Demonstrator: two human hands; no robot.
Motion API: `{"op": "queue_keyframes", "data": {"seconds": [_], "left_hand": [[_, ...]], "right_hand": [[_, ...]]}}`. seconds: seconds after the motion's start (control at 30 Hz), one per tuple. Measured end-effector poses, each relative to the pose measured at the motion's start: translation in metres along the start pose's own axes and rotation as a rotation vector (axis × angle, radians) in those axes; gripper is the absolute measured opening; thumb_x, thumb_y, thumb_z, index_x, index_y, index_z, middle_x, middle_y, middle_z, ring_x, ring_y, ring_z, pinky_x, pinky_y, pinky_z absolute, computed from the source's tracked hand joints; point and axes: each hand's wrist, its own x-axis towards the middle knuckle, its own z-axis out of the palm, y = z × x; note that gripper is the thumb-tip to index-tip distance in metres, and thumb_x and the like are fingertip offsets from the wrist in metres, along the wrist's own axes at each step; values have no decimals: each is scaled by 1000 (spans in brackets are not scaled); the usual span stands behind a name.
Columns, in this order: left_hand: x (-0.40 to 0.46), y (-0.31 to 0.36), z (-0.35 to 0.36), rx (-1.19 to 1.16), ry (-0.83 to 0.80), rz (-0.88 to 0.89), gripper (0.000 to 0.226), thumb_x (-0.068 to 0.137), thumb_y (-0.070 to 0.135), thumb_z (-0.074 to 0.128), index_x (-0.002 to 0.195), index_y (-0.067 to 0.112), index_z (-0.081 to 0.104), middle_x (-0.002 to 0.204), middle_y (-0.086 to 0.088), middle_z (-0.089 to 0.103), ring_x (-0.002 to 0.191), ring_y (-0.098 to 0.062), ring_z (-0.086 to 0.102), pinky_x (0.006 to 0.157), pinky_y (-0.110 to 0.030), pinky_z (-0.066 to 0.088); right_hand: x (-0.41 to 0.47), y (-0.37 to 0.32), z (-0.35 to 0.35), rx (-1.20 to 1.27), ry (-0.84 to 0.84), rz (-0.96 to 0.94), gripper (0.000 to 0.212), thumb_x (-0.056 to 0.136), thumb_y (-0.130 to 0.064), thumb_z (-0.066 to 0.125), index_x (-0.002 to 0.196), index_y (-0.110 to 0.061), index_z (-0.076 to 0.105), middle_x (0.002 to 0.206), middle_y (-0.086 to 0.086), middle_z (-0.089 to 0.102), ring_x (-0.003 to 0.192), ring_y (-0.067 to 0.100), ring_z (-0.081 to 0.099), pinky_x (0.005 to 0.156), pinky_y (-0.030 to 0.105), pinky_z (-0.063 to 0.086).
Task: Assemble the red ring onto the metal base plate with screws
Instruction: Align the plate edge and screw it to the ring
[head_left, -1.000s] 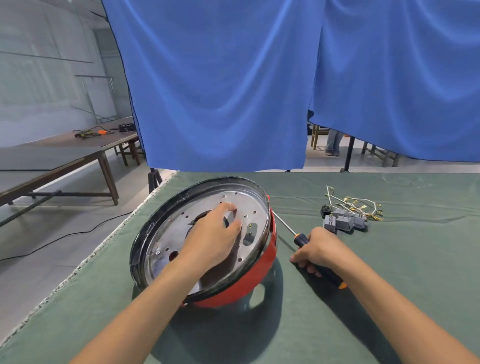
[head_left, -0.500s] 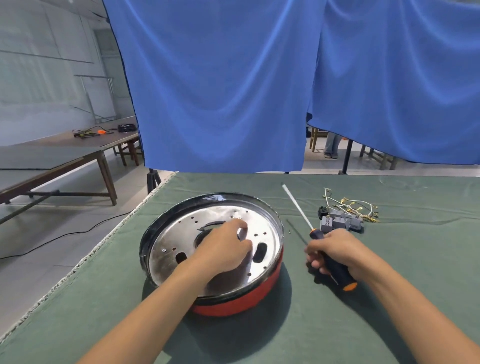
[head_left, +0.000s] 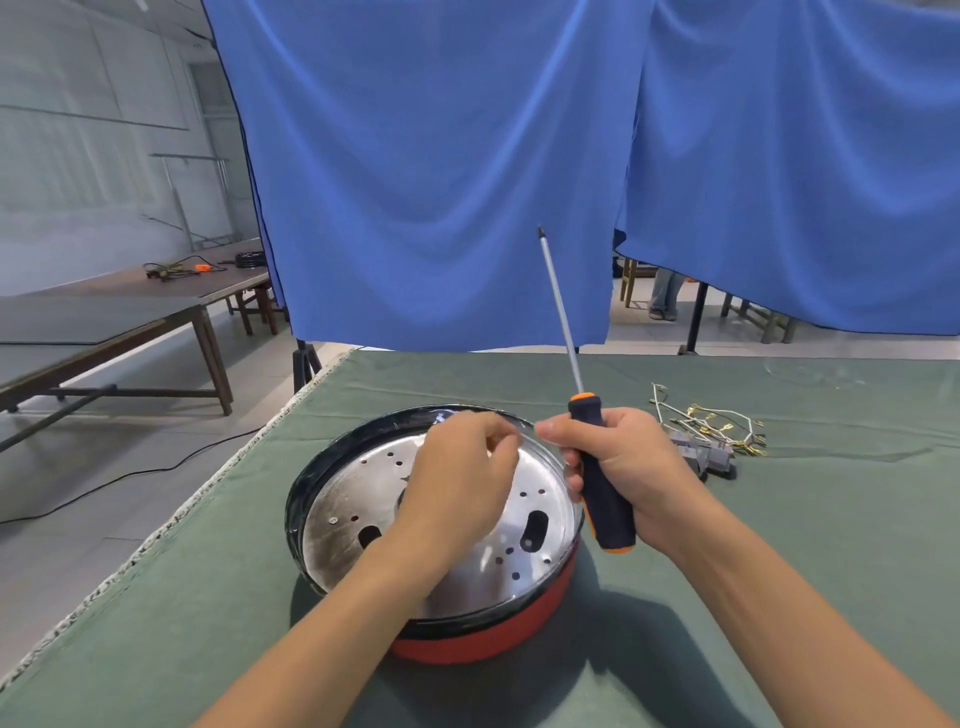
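The ring (head_left: 483, 642) sits on the green cloth (head_left: 779, 545) under the plate (head_left: 353, 499). Above the plate, the left hand (head_left: 462, 483) curls its fingertips together, perhaps pinching a screw, too small to tell. The right hand (head_left: 623, 467) grips the screwdriver (head_left: 597, 493), shaft pointing up.

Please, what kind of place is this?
Probably a workshop or an assembly hall: a work table under green cloth, plain long tables on a bare floor, a blue curtain as a backdrop, and loose wiring parts.
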Motion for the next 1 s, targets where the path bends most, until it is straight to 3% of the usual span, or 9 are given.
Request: {"op": "queue_keyframes", "data": {"seconds": [0.07,0.13,0.33,0.57,0.67,0.8,0.9,1.0], "left_hand": [[2,8,-6,-488,-146,-147,26,92,6,48,77,2,70,69,-4,67,51,-10,54,48,-25,42],[4,8,-9,-744,-184,-260,26,94,4,48,79,-3,69,65,-8,68,46,-13,52,39,-22,39],[11,-1,-9,-992,-245,-432,23,94,13,54,87,-2,69,62,-5,66,43,-10,54,38,-19,42],[18,-5,-14,-1220,-349,-579,18,90,14,58,78,5,69,60,-2,61,46,-8,54,42,-17,47],[21,-7,-19,-1294,-194,-658,14,85,8,54,73,4,60,59,-5,58,42,-11,50,41,-18,46],[29,-20,-32,-1446,154,-753,13,89,7,52,80,2,60,69,-9,61,54,-15,59,47,-21,53],[33,-29,-41,-1532,300,-759,16,95,10,50,84,3,60,84,-13,67,74,-21,66,58,-28,55],[34,-32,-46,-1554,337,-755,19,97,11,48,84,3,59,87,-13,68,77,-23,66,62,-32,53]], "right_hand": [[5,1,7,18,-12,-31,14,78,-3,71,67,-2,64,44,2,45,34,13,41,36,20,37],[11,2,10,22,-2,-58,21,78,-4,71,58,-7,66,44,2,45,34,14,41,37,21,37],[23,6,11,-65,-5,-62,17,81,-12,72,66,-7,65,45,2,48,37,15,43,40,22,39],[19,-4,17,-191,-41,4,37,86,-40,63,66,-9,60,47,2,52,37,14,47,38,22,42],[17,-14,9,-504,-101,-22,48,90,-51,50,72,-10,68,48,-1,58,40,14,52,43,22,44],[14,-15,-10,-1068,-110,-258,66,75,-74,41,71,-11,60,62,4,62,60,23,59,64,40,50],[13,-13,-18,-1160,-92,-331,75,62,-87,32,73,-19,62,65,3,61,60,19,56,61,36,48],[13,-12,-21,-1203,-83,-359,72,59,-89,30,74,-28,64,58,-4,56,52,11,45,55,29,39]]}}
